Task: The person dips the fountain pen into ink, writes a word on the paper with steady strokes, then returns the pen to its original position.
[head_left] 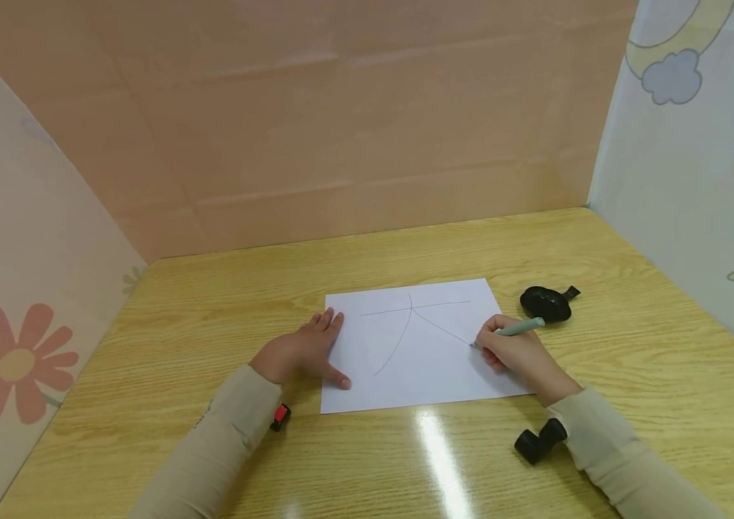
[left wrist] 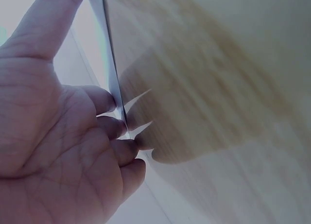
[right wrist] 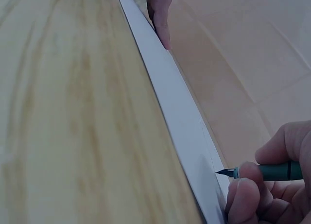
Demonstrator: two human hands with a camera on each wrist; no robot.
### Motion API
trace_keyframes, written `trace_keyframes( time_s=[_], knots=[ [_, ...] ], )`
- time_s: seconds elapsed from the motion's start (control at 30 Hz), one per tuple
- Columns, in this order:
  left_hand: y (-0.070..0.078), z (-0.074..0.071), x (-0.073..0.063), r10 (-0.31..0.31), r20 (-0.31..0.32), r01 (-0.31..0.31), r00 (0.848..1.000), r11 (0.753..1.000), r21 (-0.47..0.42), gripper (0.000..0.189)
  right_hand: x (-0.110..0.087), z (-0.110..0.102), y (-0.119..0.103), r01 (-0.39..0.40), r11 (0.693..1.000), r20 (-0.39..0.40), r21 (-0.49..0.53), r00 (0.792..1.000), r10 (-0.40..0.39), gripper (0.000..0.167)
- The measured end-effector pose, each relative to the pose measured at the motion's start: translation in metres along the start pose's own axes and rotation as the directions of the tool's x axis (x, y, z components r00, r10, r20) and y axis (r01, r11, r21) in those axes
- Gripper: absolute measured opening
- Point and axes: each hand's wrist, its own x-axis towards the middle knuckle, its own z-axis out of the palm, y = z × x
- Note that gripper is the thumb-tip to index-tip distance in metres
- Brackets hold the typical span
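Observation:
A white sheet of paper (head_left: 419,382) lies on the wooden table, bearing a long horizontal stroke, a short upright one across it, and two strokes slanting down to left and right. My right hand (head_left: 515,353) pinches a green fountain pen (head_left: 523,326) at the lower end of the right slanting stroke. In the right wrist view the dark nib of this fountain pen (right wrist: 274,172) points at the paper (right wrist: 167,107). With fingers spread, my left hand (head_left: 311,351) rests on the sheet's left edge; the left wrist view shows its palm (left wrist: 58,141) and fingertips along that edge.
A black oval object with a short tab (head_left: 545,304) lies right of the paper. By the right cuff is a black two-part object (head_left: 538,441); a small red and black piece (head_left: 280,417) sits by the left cuff. Behind the wooden table (head_left: 237,288) rises a brownish-pink wall (head_left: 354,130).

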Motion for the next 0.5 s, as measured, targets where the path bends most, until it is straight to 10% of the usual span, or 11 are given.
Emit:
trace_keyframes(
  time_s=[0.5],
  knots=[
    [-0.0002,-0.0003,0.0004,-0.007,0.005,0.007,1.000,1.000,0.007,0.117,-0.0089,-0.0084,0.0061,0.003,0.999,0.026,0.051,1.000,-0.005,0.013]
  ],
)
